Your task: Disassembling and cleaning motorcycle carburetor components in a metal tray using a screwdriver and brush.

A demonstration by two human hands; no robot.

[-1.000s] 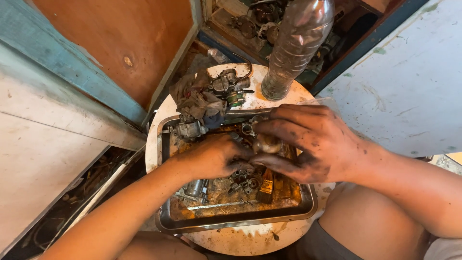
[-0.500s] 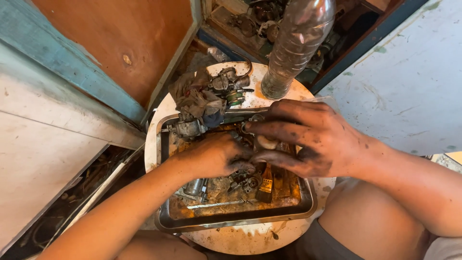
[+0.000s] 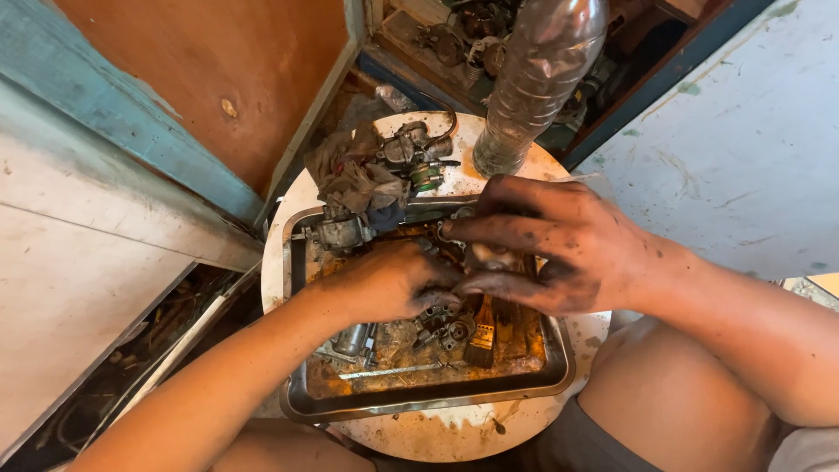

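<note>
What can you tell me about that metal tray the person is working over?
The metal tray is a shallow rectangle with rounded corners and a raised, shiny rim. Its floor is stained rusty orange and looks oily. It lies flat on a round white stool top, between the person's knees. Small greasy engine parts and a paintbrush lie in it. The left hand and right hand work together over its middle, and a dirty rag drapes onto its far edge.

Black grease is smearing the right hand (image 3: pixel 559 249) and left hand (image 3: pixel 389 284). Rust-orange liquid is pooling in the silver tray (image 3: pixel 419 400). The bench (image 3: pixel 437 433) is showing white, the rag (image 3: pixel 350 179) brown-grey, the bottle (image 3: pixel 537 79) clear, the brush (image 3: pixel 481 336) tan-bristled.
</note>
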